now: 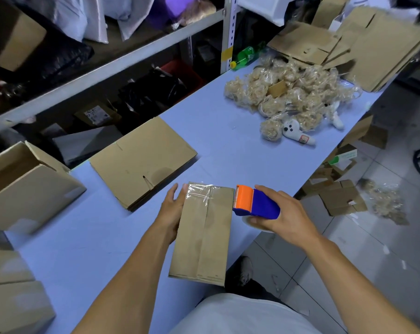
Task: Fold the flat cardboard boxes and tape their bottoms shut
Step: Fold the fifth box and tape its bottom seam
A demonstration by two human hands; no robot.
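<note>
One pale blue counter carries everything. Flat cardboard stack lies at its far left edge, near the shelving. Folded box sits at the near edge, bottom up, centre seam running lengthwise; clear tape, wrinkled, crosses its far end. Left hand holds the box's left side, fingers wrapped on the far corner. Right hand, grip clamped on blue-and-orange tape dispenser, orange head touching the box's far right corner.
</note>
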